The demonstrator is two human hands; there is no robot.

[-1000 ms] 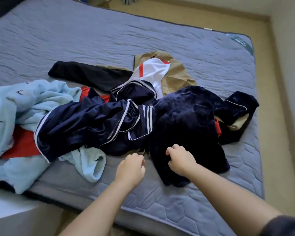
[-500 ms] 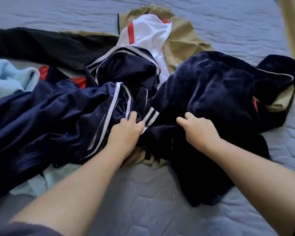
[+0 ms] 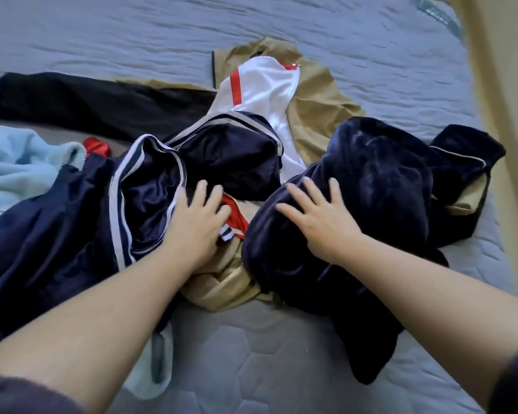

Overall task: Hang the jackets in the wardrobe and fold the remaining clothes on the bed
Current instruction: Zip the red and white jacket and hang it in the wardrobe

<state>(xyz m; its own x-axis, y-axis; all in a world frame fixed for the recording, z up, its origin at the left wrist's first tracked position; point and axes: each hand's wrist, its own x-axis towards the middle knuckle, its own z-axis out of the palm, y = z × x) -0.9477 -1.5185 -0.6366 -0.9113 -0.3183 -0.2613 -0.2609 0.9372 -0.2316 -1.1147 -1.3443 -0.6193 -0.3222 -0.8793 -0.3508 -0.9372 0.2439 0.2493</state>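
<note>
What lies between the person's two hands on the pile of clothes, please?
In the head view, red fabric and tan cloth show in the gap between the left hand and the right hand.

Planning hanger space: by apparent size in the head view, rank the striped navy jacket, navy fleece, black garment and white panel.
1. striped navy jacket and navy fleece: alike, both crumpled, unranked
2. black garment
3. white panel

Along the right edge we see a tan strip of floor point(image 3: 504, 85) - blurred, running down beside the bed point(image 3: 281, 369). At the bed's far right corner we make out a teal label point(image 3: 440, 16), its print too small to read. A dark sleeve point(image 3: 18, 395) shows in each lower corner.
</note>
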